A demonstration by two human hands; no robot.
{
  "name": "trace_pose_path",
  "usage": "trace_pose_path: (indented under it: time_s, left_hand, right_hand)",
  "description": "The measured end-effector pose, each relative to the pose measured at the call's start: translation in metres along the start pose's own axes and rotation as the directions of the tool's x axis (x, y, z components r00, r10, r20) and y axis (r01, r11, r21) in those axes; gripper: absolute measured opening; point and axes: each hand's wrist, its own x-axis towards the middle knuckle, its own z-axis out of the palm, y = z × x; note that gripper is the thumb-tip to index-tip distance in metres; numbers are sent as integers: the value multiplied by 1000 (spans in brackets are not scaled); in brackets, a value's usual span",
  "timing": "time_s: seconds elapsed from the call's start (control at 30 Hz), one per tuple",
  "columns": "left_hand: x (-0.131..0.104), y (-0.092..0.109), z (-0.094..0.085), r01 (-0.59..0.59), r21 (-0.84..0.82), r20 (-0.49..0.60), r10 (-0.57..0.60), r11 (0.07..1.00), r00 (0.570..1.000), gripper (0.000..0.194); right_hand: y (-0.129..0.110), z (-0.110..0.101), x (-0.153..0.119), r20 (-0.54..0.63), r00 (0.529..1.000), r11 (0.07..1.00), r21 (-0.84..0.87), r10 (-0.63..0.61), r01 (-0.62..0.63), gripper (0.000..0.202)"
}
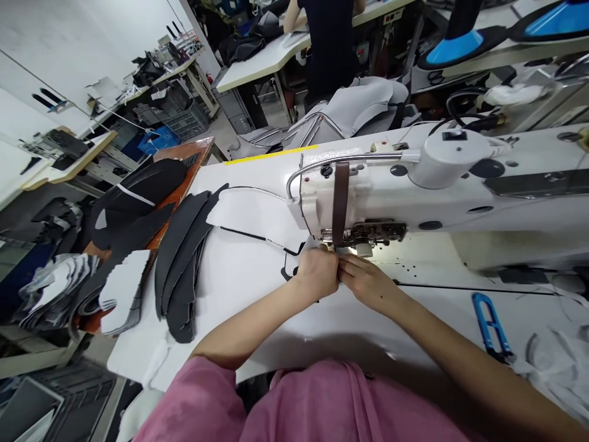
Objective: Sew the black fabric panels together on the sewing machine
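Observation:
A white sewing machine point(377, 190) spans the table, its needle area lit above the bed. My left hand point(318, 270) is closed, fingers curled down on a small grey-and-black fabric piece point(309, 247) just in front of the presser foot. Close against it on the right, my right hand point(365, 281) has its fingers pressed together at the edge of the same piece, under the needle area. The fingertips and most of the fabric between the hands are hidden. A thin white panel with dark edging point(248, 212) lies left of the machine head.
Dark fabric pieces point(181, 264) lie stacked on the table's left. Blue thread snips point(491, 325) rest at the right, near white scraps point(559, 359). More cut pieces point(124, 288) sit on a brown side table. Beyond a grey fabric heap point(359, 107) stands another person point(329, 46).

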Motion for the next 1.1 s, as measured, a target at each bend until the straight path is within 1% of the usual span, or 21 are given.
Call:
trace_pose_path:
  time_s: [0.23,0.37,0.47,0.53,0.63,0.7,0.73,0.8,0.87,0.9,0.93,1.0,1.03,1.07,1.1]
  left_hand:
    - [0,-4,6,-42,14,-30,43,999,999,27]
    - [-4,-7,9,-46,28,-40,47,999,998,29]
    - [-6,-11,12,-26,35,-61,29,999,998,29]
    - [-6,-15,13,-30,26,-96,32,999,995,25]
    - [-7,-21,13,-43,18,-161,46,999,986,19]
    - [-7,-22,12,-50,21,-201,53,999,978,18]
    - [-8,-22,12,-53,24,-216,57,998,975,19]
    - [-9,-22,13,-58,31,-233,63,998,970,21]
    - [-8,-22,15,-54,38,-230,61,998,971,25]
    - [-6,-23,16,-52,41,-224,59,998,973,28]
    - [-5,-25,16,-51,44,-220,60,998,974,31]
    - [-1,-27,18,-61,58,-225,72,996,972,36]
    - [-1,-28,19,-68,69,-234,82,995,969,37]
    - [-2,-27,20,-70,79,-244,88,994,966,38]
    - [-4,-26,22,-68,90,-255,89,994,963,38]
  right_hand:
    - [-14,5,5,-66,998,997,-75,6,-11,31]
    - [-19,5,7,-43,998,999,-7,40,-40,28]
    - [-19,6,10,-60,996,996,64,67,-64,23]
    - [-17,8,11,-64,995,992,109,78,-70,25]
    - [-15,11,13,-14,998,988,143,69,-66,30]
    - [-17,9,13,17,998,989,139,56,-58,30]
    - [-18,5,13,27,999,990,133,45,-49,29]
    - [-24,-10,11,44,998,992,117,39,-44,22]
    - [-27,-31,8,48,995,991,94,91,-96,21]
    - [-26,-42,6,26,990,987,71,142,-144,23]
    - [-22,-52,4,-29,978,978,36,206,-205,24]
    - [-10,-64,-2,-184,933,945,-50,309,-323,22]
    - [-5,-67,-6,-243,910,926,-93,335,-365,21]
    - [-1,-67,-10,-261,902,912,-136,345,-388,21]
    - [0,-67,-14,-234,908,904,-175,347,-391,21]
